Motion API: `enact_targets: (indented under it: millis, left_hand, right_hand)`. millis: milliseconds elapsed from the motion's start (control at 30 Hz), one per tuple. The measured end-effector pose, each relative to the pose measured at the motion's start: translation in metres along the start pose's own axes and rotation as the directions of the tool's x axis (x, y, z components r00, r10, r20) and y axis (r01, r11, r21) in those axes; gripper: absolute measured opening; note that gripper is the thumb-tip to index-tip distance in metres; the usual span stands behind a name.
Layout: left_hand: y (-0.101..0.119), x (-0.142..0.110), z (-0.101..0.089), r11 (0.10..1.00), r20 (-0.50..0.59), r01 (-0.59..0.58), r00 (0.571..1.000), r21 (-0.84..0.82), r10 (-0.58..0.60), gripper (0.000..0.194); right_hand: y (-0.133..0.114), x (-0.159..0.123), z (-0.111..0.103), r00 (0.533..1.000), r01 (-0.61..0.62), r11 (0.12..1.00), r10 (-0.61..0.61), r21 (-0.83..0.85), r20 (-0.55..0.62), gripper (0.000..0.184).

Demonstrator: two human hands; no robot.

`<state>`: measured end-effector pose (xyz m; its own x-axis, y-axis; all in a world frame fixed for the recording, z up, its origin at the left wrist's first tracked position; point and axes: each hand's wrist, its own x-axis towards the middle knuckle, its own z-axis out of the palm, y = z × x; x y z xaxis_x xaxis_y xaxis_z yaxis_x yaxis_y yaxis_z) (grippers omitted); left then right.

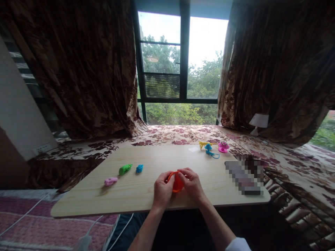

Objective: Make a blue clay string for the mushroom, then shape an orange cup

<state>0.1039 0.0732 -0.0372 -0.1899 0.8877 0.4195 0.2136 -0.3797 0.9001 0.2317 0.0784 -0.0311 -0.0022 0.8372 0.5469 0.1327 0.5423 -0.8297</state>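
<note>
Both my hands meet over the near middle of a light wooden table (146, 205). My left hand (162, 190) and my right hand (192, 183) are closed around a small orange-red object (176, 183), which they hold between them just above the tabletop. Its shape is partly hidden by my fingers. To the left lie a green toy piece (125, 169), a small blue piece (139, 168) and a pink piece (111, 181), all apart from my hands.
At the table's far right corner sit a yellow piece (202, 144), a blue piece with a cord (209, 149) and a pink piece (223, 146). A blurred-out item (244, 177) lies at the right edge. Curtains, a window, a small lamp (258, 122) and white cables (31, 209) surround the table.
</note>
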Motion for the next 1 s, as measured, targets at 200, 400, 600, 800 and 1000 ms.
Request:
enact_targets:
  millis: [200, 400, 600, 800, 1000]
  left_hand:
    - [0.0041, -0.0007, 0.0016, 1.0, 0.045, -0.021, 0.999, 0.003, 0.021, 0.022]
    - [0.0048, -0.0016, 0.0015, 1.0, 0.011, -0.004, 1.0, 0.018, 0.004, 0.021]
    - [0.0031, -0.0007, 0.0006, 0.999, 0.025, -0.023, 0.999, 0.031, 0.023, 0.025]
    - [-0.0005, -0.0011, 0.0006, 0.998, 0.028, -0.023, 0.999, 0.056, 0.021, 0.023]
    - [0.0, -0.0005, 0.0011, 0.998, 0.013, -0.023, 1.0, 0.055, 0.023, 0.026]
  right_hand:
    - [-0.0013, -0.0011, -0.0006, 1.0, -0.003, 1.0, 0.003, -0.001, 0.018, 0.018]
    - [0.0007, 0.0004, 0.0011, 0.999, -0.015, 1.0, 0.016, -0.007, 0.03, 0.019]
    - [0.0045, -0.0016, 0.0002, 0.999, -0.026, 0.999, 0.027, -0.035, 0.031, 0.016]
    - [0.0047, -0.0016, -0.0007, 0.999, -0.022, 0.999, 0.024, -0.034, 0.045, 0.017]
    - [0.0007, 0.0001, 0.0008, 0.998, -0.004, 1.0, 0.005, -0.018, 0.062, 0.018]
